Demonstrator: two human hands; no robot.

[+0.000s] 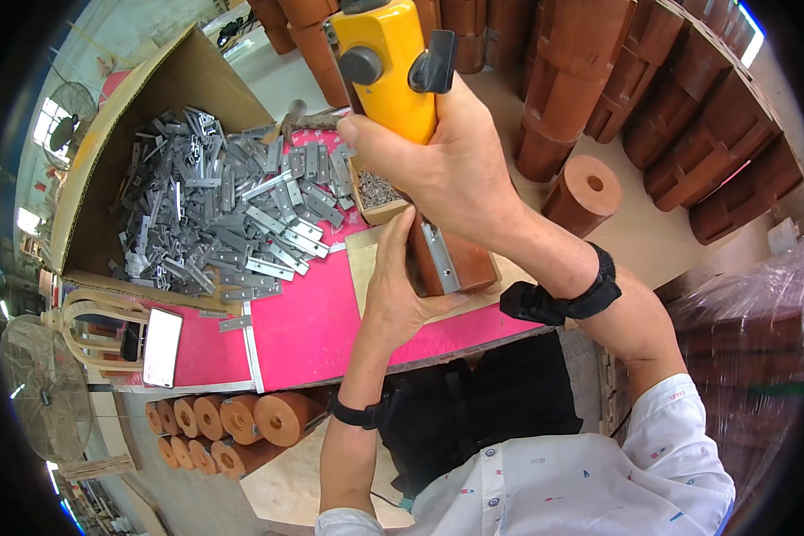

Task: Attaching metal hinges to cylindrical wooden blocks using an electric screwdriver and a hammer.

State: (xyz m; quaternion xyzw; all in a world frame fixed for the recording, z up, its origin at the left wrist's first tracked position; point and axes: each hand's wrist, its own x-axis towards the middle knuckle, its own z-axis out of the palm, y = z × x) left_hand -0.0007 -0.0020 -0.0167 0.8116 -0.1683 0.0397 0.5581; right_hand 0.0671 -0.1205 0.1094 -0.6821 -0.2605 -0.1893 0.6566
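My right hand (pixel 456 161) is wrapped round a yellow power drill (pixel 384 80) with black knobs, held upright over the work. The drill's tip is hidden behind my hand and the tool. Below it, a brown wooden block (pixel 473 259) lies on a light board (pixel 362 259). A grey metal strip with holes (pixel 439 255) runs along its side. My left hand (pixel 391 295) grips the block from the left, fingers along its far side and thumb at the near end. Beyond my left fingertips is a small box of screws (pixel 377 189).
A cardboard box (pixel 71 214) on its side spills grey metal strips (pixel 268 223) over the pink tabletop (pixel 308 313). A hammer (pixel 308 119) lies behind. Brown cylinders (pixel 554 80) stand stacked at the right; one short cylinder (pixel 583 192) is nearer. A phone (pixel 162 348) leans at the left edge.
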